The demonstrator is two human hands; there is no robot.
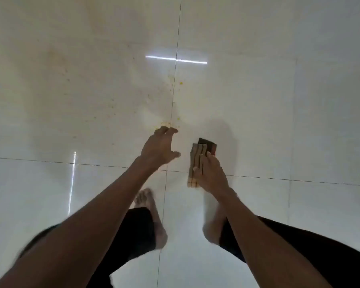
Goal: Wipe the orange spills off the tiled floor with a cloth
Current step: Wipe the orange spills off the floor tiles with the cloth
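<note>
- The right hand (209, 173) holds a folded cloth (197, 163), thumb and fingers curled round it; this grip is clamped on the cloth.
- The cloth is tan with dark stripes, and a dark brown part shows at its far end. It seems to hang above the floor (279, 111), over the point where the grout lines cross; whether it touches the tiles cannot be told.
- The left hand (159, 147) is held out just left of the cloth, fingers spread and loosely bent, holding nothing; its grip is apart.
- The spills (164, 123) are orange-yellow specks and small blots on the pale glossy tiles, thickest just beyond the left fingertips, beside the long grout line.
- One brighter spot (181, 83) lies farther off, just right of that grout line, and faint specks spread to the left across the far left tile.
- Two bare feet stand on the floor below the hands, the left foot (152, 217) just left of the grout line, the right foot (213, 225) partly hidden by the right forearm; both are blurred.
- Dark trouser legs (133, 235) show above the feet.
- A bright strip of reflected light (176, 59) lies across the far tiles.
</note>
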